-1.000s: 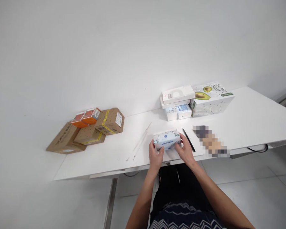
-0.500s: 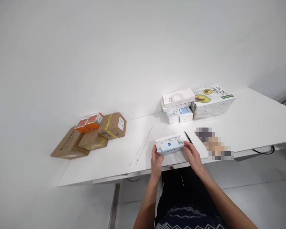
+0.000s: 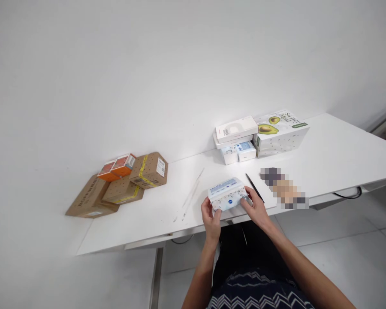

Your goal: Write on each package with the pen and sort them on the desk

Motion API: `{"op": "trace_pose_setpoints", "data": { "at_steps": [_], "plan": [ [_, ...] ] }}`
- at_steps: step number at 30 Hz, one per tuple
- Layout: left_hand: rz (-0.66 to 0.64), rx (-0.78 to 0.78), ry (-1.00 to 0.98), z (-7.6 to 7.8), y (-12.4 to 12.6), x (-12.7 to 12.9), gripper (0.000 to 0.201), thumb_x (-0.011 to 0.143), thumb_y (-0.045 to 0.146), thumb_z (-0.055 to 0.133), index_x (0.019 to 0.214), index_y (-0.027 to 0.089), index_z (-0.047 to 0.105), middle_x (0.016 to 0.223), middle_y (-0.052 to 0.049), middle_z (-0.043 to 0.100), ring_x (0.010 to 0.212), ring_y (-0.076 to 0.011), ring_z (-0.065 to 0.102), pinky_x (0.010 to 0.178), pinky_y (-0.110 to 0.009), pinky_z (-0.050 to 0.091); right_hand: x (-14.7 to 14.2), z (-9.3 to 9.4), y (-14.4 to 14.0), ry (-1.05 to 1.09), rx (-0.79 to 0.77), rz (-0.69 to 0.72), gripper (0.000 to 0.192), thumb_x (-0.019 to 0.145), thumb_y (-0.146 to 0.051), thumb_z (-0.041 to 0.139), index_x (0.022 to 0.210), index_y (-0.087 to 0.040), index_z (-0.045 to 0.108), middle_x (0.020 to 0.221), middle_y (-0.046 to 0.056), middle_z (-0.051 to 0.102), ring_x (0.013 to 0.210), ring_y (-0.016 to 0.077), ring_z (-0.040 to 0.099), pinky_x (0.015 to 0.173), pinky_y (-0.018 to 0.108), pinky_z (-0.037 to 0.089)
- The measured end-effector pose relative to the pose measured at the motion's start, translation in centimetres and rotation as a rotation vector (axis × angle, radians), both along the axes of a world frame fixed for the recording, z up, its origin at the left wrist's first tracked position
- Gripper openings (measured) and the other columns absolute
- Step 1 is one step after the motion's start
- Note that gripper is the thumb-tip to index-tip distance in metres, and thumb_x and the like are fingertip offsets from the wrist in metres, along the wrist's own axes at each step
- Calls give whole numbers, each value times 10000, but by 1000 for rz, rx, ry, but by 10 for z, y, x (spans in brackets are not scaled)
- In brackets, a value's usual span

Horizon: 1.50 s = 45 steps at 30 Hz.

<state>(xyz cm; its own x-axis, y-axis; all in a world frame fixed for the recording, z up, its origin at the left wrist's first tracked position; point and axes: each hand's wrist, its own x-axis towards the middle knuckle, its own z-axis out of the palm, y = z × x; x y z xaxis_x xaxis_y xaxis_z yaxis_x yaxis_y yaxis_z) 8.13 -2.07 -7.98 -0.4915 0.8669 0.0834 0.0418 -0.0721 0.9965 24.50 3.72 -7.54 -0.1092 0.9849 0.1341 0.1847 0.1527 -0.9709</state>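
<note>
Between my two hands is a tissue pack (image 3: 229, 195) with a pale blue floral wrapper, held near the table's front edge and tilted so a printed blue-and-white face shows on top. My left hand (image 3: 211, 219) grips its left end, thumb on the near face. At the right end, my right hand (image 3: 254, 206) is closed on it too, its thumb pressed to the near face. Just right of the pack lies a black pen (image 3: 254, 187) on the white table (image 3: 167, 210). Part of a pixelated item (image 3: 283, 188) is farther right.
At the back, two flat white boxes (image 3: 237, 128) lie on two more tissue packs (image 3: 246, 151), beside a white avocado-printed box (image 3: 279, 135). On the left stand several brown cartons (image 3: 152, 170) with orange boxes (image 3: 116, 167) on top. The wall (image 3: 180, 77) runs behind.
The tissue pack has been rolled in my hands, bringing its printed face to the top. My right hand has closed around its end, and the view has shifted slightly.
</note>
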Motion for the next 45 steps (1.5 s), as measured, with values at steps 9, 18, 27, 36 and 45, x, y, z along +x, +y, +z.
{"op": "trace_pose_setpoints", "data": {
  "at_steps": [9, 18, 27, 36, 45],
  "plan": [
    [2, 59, 434, -9, -9, 8, 582, 777, 163, 553, 1328, 229, 377, 1320, -125, 424, 1275, -247, 427, 1073, -432, 368, 27, -3, 4, -196, 113, -104, 304, 812, -242, 453, 1076, -211, 601, 1057, 90, 601, 856, 204, 604, 741, 354, 520],
    [-43, 135, 856, 12, -9, 21, 361, 770, 190, 594, 1121, 249, 656, 1280, -120, 533, 1315, -343, 370, 1105, -551, 251, 32, -15, 46, -926, 32, -85, 437, 875, -238, 423, 1289, -151, 535, 978, 173, 567, 908, 311, 553, 726, 403, 447],
    [-127, 76, 921, 0, 4, 27, 458, 837, 255, 570, 1292, 303, 549, 1359, -92, 534, 1323, -348, 396, 1115, -557, 184, 27, -16, 42, -853, -18, -26, 455, 821, -107, 424, 1218, -212, 620, 956, 172, 564, 845, 289, 564, 693, 368, 407],
    [30, 101, 1403, -1, 29, 28, 363, 879, 285, 547, 1234, 218, 583, 1298, -89, 586, 1242, -299, 481, 1041, -475, 327, 54, -4, 48, -321, -147, -68, 383, 853, -271, 374, 1111, -175, 640, 710, 36, 559, 648, 175, 559, 613, 298, 445],
    [163, 195, 1564, -20, 7, 39, 447, 851, 172, 572, 1296, 184, 534, 1317, -119, 569, 1288, -327, 438, 1079, -504, 271, 61, 13, 40, 727, -262, -64, 261, 663, -289, 729, 902, -249, 634, 823, -4, 636, 740, 134, 610, 710, 291, 492]
  ]
}}
